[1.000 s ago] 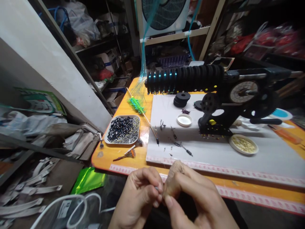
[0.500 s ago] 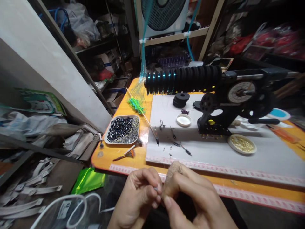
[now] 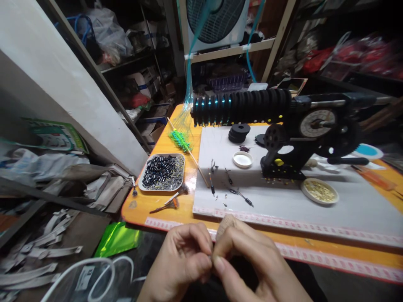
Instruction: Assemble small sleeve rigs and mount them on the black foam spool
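Observation:
My left hand and my right hand meet in front of the table's near edge. Thumb and forefinger are pinched together on each, fingertips nearly touching. Whatever lies between them is too small and covered to make out. Beyond my hands, several small black-tipped pieces with thin stems lie on the grey board. A few tiny metallic bits are near them. To the left, a white tray holds short black tubes and small grey and yellowish pieces.
A black machine carries a long row of black discs, with blue-green strands at its left end. Nearby are loose black discs, a white lid, a dish of golden bits and a green bristly stick.
My left thumb and fingers have shifted slightly; a small pale bluish bit that showed at the left fingertips is now hidden. Both hands stay pinched in about the same place.

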A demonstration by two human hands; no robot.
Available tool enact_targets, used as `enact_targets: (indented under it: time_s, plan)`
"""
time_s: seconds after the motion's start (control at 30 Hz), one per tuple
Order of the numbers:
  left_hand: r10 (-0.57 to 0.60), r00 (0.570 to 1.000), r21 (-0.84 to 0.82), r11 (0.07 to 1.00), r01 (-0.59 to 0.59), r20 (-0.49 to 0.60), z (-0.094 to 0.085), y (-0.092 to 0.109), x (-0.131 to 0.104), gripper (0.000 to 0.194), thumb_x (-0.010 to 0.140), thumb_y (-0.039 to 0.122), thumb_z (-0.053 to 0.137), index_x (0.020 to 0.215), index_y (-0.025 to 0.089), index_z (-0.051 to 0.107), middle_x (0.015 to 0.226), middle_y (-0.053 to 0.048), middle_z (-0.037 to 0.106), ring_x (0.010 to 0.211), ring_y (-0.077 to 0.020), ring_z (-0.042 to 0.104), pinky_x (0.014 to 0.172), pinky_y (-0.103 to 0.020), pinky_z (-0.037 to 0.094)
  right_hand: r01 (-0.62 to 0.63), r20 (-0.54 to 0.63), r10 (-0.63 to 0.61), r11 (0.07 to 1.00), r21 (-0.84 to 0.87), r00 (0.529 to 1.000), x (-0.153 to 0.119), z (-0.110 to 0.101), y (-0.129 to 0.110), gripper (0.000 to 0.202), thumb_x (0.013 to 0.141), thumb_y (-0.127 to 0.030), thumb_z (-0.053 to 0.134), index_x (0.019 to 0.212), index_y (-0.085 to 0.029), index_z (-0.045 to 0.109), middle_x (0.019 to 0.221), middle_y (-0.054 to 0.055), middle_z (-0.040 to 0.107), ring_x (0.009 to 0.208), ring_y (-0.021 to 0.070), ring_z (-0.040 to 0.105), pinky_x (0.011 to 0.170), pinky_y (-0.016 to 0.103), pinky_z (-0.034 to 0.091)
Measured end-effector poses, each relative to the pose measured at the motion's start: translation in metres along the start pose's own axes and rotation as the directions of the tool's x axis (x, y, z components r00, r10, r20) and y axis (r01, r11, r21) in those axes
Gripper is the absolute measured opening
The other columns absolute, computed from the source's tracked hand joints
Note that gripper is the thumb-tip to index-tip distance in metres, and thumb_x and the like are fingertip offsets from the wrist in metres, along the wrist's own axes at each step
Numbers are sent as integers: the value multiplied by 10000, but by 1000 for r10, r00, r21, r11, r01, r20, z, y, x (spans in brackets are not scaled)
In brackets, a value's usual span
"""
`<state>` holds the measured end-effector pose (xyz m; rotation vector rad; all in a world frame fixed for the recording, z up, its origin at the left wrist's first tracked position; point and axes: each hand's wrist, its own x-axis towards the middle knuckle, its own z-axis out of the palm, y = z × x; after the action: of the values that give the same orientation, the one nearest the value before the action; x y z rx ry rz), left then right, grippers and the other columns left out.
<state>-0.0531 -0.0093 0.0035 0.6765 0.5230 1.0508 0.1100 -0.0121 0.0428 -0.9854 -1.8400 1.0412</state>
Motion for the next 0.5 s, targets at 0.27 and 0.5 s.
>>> enact_targets:
  time_s: [0.27,0.5]
  plan:
    - [352,931,502,825,-261,-94,10,10,-7,104,670,200,856,710,277,799,684,19,651,609,-87,608,576,-181,470,11,27,-13,996,92,1000,2,-16,9,147,903,-166,597,853,-206,730,753,31,649,714,144,623,647,251,474]
    - [610,792,682,565,-464,33,24,0,-10,138,721,177,813,804,287,813,673,-2,664,605,-121,636,601,-231,499,-95,98,69,950,297,993,3,-16,12,138,858,-165,639,723,-186,644,737,7,630,723,134,603,671,243,468]
